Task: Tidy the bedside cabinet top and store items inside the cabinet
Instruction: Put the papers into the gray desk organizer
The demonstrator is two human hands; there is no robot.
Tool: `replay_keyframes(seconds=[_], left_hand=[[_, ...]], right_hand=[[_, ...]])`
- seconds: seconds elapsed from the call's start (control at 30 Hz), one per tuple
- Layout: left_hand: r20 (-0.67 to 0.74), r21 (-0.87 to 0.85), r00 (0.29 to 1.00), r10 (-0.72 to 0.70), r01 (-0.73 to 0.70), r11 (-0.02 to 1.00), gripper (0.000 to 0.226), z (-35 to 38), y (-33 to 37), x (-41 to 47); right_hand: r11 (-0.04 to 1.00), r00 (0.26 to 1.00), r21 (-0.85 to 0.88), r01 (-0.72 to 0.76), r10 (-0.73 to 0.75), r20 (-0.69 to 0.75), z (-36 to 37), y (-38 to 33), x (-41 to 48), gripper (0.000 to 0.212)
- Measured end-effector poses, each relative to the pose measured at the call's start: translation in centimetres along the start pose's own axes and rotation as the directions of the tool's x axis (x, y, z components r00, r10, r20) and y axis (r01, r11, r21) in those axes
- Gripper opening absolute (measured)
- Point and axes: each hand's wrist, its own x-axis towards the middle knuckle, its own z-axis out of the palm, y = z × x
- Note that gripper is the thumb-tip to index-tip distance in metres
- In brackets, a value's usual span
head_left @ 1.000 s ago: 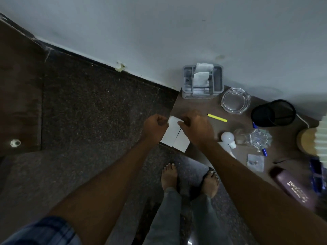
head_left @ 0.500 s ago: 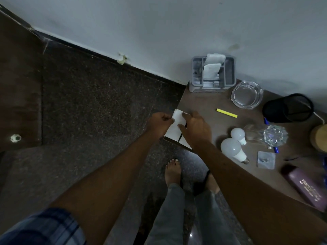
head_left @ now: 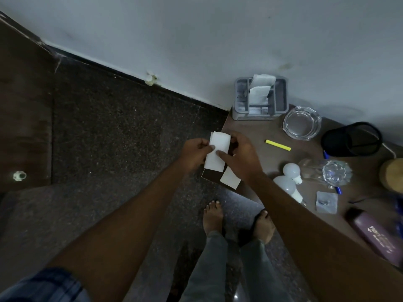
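A white sheet of paper is pinched between both my hands, just over the left front corner of the brown cabinet top. My left hand grips its left edge and my right hand presses on its lower right part. A second white sheet lies flat on the cabinet corner under my right wrist.
On the cabinet top stand a grey organizer with papers, a glass ashtray, a black mesh cup, a yellow marker, two bulbs, a glass vase, a purple box. Dark floor lies to the left.
Both hands have lifted one white sheet off the cabinet corner and narrowed it, as if folded; the other sheet stays lying there. The camera has drifted left.
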Motion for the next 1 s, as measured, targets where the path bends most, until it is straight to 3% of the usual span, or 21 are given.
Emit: replay_keyframes(seconds=[0.13, 0.23, 0.33, 0.6, 0.77, 1.0], left_hand=[[0.127, -0.082, 0.99, 0.064, -0.054, 0.995, 0.007, -0.7, 1.9, -1.2], [0.136, -0.076, 0.983, 0.126, -0.116, 0.99, 0.008, -0.8, 3.5, -1.8], [0.126, -0.049, 0.973, 0.192, -0.188, 0.981, 0.011, -0.4, 5.4, -2.2], [-0.076, -0.085, 0.955, 0.285, -0.291, 0.953, 0.022, 2.0, 11.0, -2.7], [-0.33, -0.024, 0.871, 0.365, -0.394, 0.919, 0.018, 3.1, 13.9, -2.8], [-0.28, -0.073, 0.85, 0.446, -0.481, 0.873, 0.023, 3.6, 16.0, -3.7]], right_hand=[[0.921, 0.988, 0.363, -0.143, 0.113, 0.103, -2.5, -1.4, -0.3, 0.055], [0.874, 0.982, 0.449, -0.186, 0.145, 0.124, -4.6, -2.1, -0.4, 0.034], [0.825, 0.985, 0.538, -0.172, 0.127, 0.121, -6.6, -3.0, -0.7, 0.03], [0.873, 0.997, 0.487, 0.033, 0.007, -0.081, -10.1, -6.2, 0.2, 0.021], [0.891, 0.954, 0.444, 0.091, 0.049, -0.295, -10.9, -8.3, 1.7, 0.016], [0.89, 0.951, 0.419, 0.178, -0.046, -0.307, -11.8, -10.6, 2.1, 0.017]])
